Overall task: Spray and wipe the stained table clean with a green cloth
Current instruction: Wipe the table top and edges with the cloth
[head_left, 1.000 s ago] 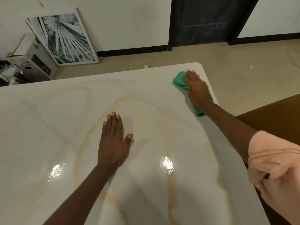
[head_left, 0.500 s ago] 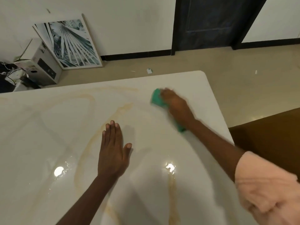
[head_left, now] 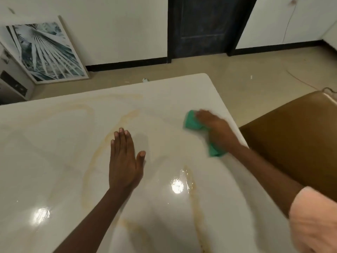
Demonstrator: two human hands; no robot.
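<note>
1. The cloth (head_left: 193, 123) lies under the right hand (head_left: 215, 128) near the counter's (head_left: 54, 152) far right corner. Its long axis runs from that corner back toward the right edge, one end poking out past the fingertips, the other trailing at the wrist.
2. The right hand presses down on the cloth; blur hides whether the fingers curl round it.
3. The left hand (head_left: 124, 161) lies flat, fingers straight, holding nothing, mid-counter and well apart from the cloth.
4. The stains (head_left: 94, 157) lie left of the cloth and toward the near edge: one loop curves past the left hand, one streak (head_left: 193, 203) runs to the near edge. I judge the right hand the nearer.
5. The flat left hand sits on the loop and would block a sweep there.
6. A brown chair (head_left: 291, 143) stands beside the right edge.
</note>
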